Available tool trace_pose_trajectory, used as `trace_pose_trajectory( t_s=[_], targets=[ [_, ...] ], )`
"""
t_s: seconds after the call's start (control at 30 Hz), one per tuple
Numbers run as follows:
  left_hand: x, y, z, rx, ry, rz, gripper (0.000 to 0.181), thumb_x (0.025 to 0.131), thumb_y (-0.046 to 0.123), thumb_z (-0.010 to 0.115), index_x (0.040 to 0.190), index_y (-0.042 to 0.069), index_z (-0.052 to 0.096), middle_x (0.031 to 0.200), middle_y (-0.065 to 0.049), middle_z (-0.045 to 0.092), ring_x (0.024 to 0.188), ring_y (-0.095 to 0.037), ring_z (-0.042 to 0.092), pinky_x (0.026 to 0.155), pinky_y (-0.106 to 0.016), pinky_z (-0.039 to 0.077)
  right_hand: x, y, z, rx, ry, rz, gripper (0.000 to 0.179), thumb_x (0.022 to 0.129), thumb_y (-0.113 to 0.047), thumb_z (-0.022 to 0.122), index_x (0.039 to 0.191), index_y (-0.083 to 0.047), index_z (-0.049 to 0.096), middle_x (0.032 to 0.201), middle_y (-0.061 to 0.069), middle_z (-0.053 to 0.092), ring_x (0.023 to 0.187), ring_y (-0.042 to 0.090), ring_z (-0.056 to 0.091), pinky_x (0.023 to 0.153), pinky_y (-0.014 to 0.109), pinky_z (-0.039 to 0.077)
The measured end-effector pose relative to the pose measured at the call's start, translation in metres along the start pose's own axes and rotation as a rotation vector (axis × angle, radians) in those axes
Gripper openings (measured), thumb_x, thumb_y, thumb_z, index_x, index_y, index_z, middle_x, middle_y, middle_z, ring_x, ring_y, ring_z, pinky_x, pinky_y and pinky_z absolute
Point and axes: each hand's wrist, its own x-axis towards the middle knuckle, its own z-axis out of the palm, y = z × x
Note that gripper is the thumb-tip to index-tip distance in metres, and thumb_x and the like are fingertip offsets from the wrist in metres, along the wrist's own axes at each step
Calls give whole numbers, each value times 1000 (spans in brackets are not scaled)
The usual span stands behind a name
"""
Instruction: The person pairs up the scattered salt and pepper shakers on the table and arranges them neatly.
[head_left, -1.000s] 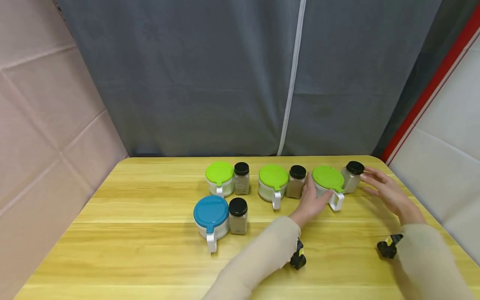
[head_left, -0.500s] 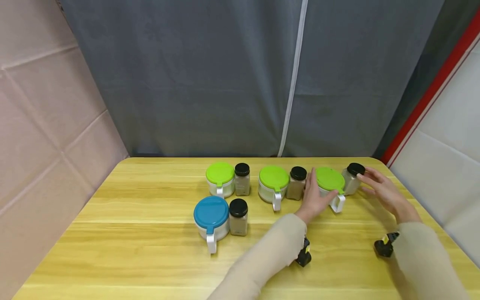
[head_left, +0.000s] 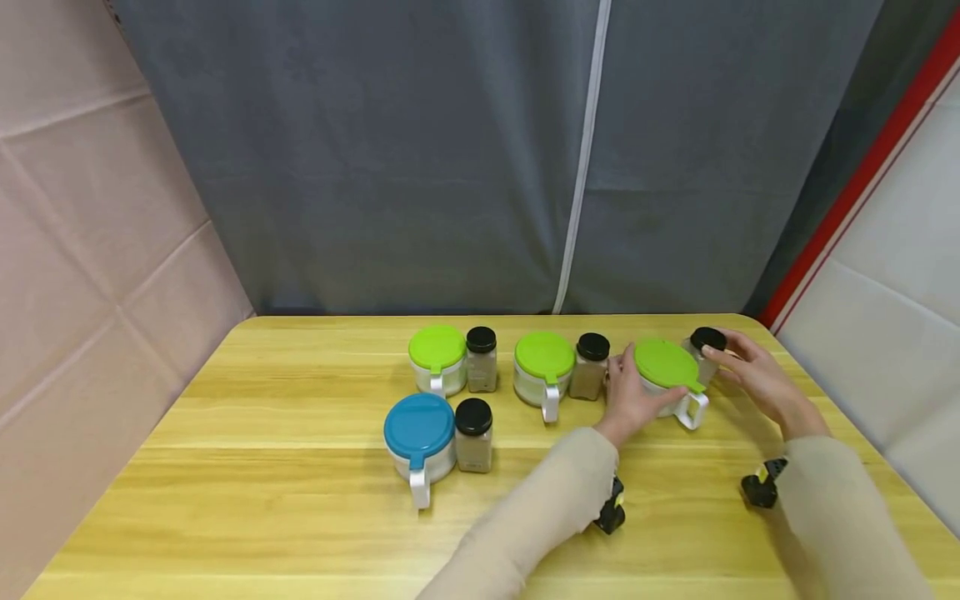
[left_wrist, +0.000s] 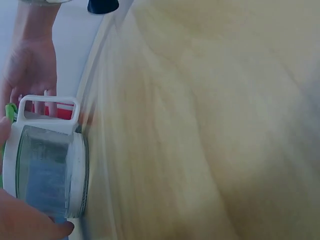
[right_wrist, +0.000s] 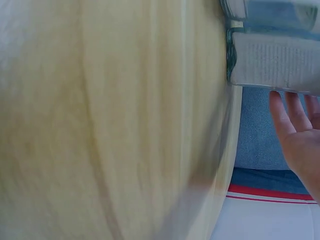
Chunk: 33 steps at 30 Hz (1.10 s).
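My left hand grips a handled glass seasoning jar with a green lid at the back right of the table. Thumb and fingers lie on either side of its body, and its white handle points toward me. In the left wrist view a finger curls round the glass. Just behind and right of it stands a black-capped spice jar. My right hand touches that spice jar's right side with fairly straight fingers, and a finger or thumb lies near its cap. The green-lidded jar partly hides the spice jar.
Left of my hands stand two more green-lidded jars, each beside a black-capped spice jar. In front is a blue-lidded jar with another spice jar. A grey curtain hangs behind the table.
The green-lidded jar in my left hand has shifted slightly right and turned, now overlapping the spice jar. My left hand moved right with it; my right hand came slightly left.
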Motion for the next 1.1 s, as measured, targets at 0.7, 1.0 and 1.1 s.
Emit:
trace_pose_trajectory(
  t_s=[0.7,1.0,1.1],
  targets=[
    [2,4,5,192,27,58,91,62,47,75,133,15,28,124,1,39,111,-14,41,89,-25,36,-3,1,-2,-23,-29,39,65,92,-35,44,141,-6,12,142,23,4,123,35,17,96,50,22],
    [-2,1,3,186,11,89,91,63,50,72,134,14,28,124,1,41,111,-13,42,88,-27,38,-5,2,-2,-23,-26,32,61,93,-33,44,141,-9,16,142,21,6,122,28,22,96,49,23],
    [-4,-1,2,202,1,112,92,63,52,72,134,13,28,124,1,41,110,-13,42,87,-26,39,-6,0,-1,-47,-18,20,60,92,-34,44,140,-9,18,141,22,8,124,31,21,95,43,29]
  ],
)
